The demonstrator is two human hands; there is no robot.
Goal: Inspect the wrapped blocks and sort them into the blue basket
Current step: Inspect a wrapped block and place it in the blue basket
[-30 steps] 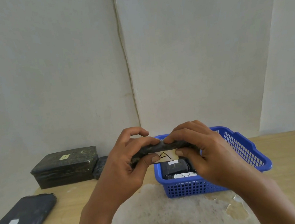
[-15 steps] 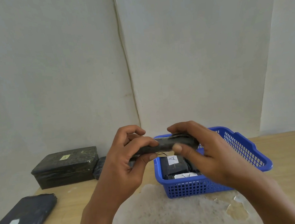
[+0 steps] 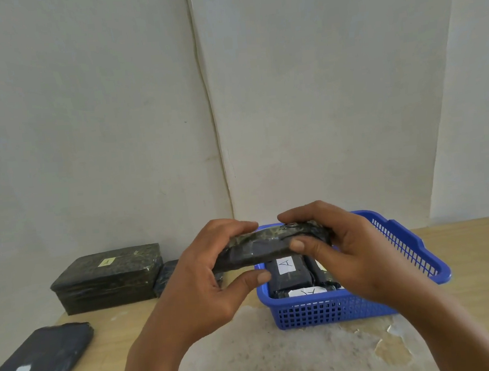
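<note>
A dark wrapped block (image 3: 267, 246) is held level in the air above the near-left corner of the blue basket (image 3: 335, 310). My left hand (image 3: 204, 279) grips its left end, fingers over the top and thumb below. My right hand (image 3: 348, 250) grips its right end, thumb on the front face. The block's label is out of sight. Inside the basket lie wrapped blocks with white labels marked A (image 3: 286, 265).
A large dark wrapped box (image 3: 107, 278) with a small label stands at the back left of the wooden table (image 3: 477, 255), a smaller dark block (image 3: 167, 275) beside it. A flat dark wrapped package (image 3: 38, 362) lies at the near left. The wall stands close behind.
Both hands have rolled the block, so its white A label turned from the front face down and out of sight. The block has stayed above the basket's near-left corner.
</note>
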